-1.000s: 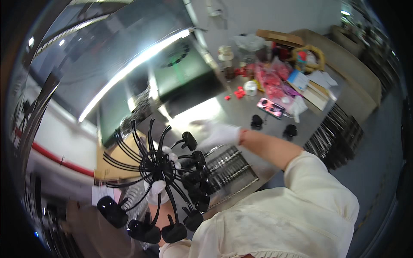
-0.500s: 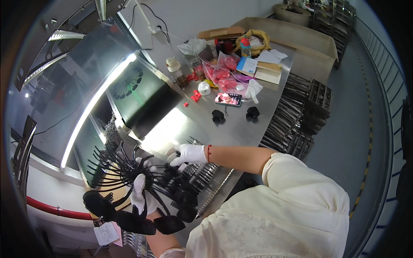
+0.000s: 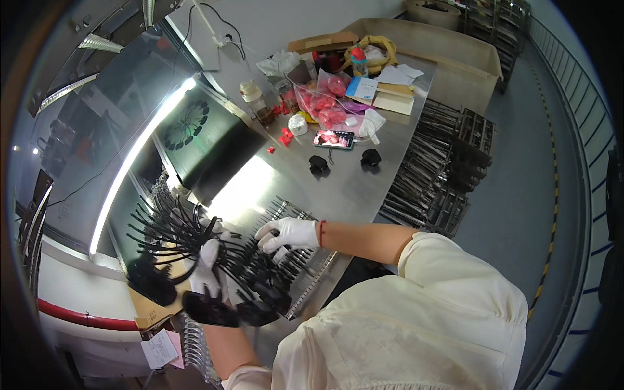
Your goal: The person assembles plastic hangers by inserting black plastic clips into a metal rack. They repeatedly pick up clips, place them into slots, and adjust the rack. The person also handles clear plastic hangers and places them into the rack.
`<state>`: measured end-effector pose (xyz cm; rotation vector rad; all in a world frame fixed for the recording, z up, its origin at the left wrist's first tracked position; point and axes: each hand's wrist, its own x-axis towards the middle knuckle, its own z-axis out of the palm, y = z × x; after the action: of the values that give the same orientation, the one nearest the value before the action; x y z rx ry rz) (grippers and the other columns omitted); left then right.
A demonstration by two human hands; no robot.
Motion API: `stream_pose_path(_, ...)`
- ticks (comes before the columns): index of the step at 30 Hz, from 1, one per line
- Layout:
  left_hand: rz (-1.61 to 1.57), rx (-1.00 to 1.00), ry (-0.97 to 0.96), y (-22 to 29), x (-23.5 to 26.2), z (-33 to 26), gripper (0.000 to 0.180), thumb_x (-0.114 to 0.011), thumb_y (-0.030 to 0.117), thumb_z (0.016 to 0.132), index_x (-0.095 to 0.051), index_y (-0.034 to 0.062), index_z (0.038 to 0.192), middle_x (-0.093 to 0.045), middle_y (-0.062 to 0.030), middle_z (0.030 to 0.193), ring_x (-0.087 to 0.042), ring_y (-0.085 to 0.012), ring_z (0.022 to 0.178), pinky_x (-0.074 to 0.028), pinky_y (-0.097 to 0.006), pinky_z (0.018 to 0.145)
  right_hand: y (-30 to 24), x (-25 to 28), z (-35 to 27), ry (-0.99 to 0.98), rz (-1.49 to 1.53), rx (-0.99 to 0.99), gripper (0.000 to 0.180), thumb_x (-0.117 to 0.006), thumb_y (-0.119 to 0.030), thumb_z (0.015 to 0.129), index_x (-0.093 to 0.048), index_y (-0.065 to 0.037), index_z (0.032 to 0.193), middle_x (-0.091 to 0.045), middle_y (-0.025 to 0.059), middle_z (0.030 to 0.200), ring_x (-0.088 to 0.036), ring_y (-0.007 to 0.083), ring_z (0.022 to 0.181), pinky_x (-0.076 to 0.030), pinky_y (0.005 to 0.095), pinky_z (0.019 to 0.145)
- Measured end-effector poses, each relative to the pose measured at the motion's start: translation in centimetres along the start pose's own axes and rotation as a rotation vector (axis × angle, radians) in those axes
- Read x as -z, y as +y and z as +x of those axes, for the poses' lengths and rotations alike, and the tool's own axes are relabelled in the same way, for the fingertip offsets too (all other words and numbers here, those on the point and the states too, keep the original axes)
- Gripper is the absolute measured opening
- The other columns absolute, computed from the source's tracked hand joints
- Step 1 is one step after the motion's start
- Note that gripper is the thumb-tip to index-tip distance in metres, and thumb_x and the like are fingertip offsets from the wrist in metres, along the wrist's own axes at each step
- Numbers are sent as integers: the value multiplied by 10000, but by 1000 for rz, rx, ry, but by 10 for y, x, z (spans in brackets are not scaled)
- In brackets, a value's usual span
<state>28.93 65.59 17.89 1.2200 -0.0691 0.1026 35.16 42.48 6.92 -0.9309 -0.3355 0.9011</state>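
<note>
Both my hands wear white gloves. My left hand (image 3: 207, 268) grips the middle of a black spider-shaped plastic piece (image 3: 170, 242) with several long curved arms ending in flat paddles. My right hand (image 3: 285, 233) reaches in from the right and pinches one of the black arm ends (image 3: 260, 255). The piece hovers over a grooved metal rack (image 3: 311, 268) at the near edge of the steel table (image 3: 338, 188).
Two black knobs (image 3: 318, 164) (image 3: 370, 156) and a phone (image 3: 333, 138) lie on the table. Red bags, bottles, boxes and cloth crowd the far end. A lit inspection booth (image 3: 208, 140) stands left. Stacked metal racks (image 3: 442, 175) sit right of the table.
The view has swung a little to the left. My right hand has shifted slightly right along the piece's arms, while the left hand keeps its hold on the black piece.
</note>
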Motion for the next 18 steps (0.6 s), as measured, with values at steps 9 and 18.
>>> stream_pose_path(9,176,13,152,-20,-61,3,285,-765,-10,854,-622,30,1097,-684,-81,978,-671,-183,798,-566,-320,670,17,-21,-3,411,-1158,590,314,-630,19,840,-661,-50,1145,-655,181,1053,-657,351,995,-519,416,911)
stream_pose_path(18,489,-476,75,-26,-74,1,910,-928,172,741,-386,62,1463,-557,-87,1264,-617,-153,1001,-569,-330,837,-6,-25,-17,-55,270,-230,377,-652,-128,1006,-574,-32,1362,-701,44,1079,-680,132,924,-585,283,782)
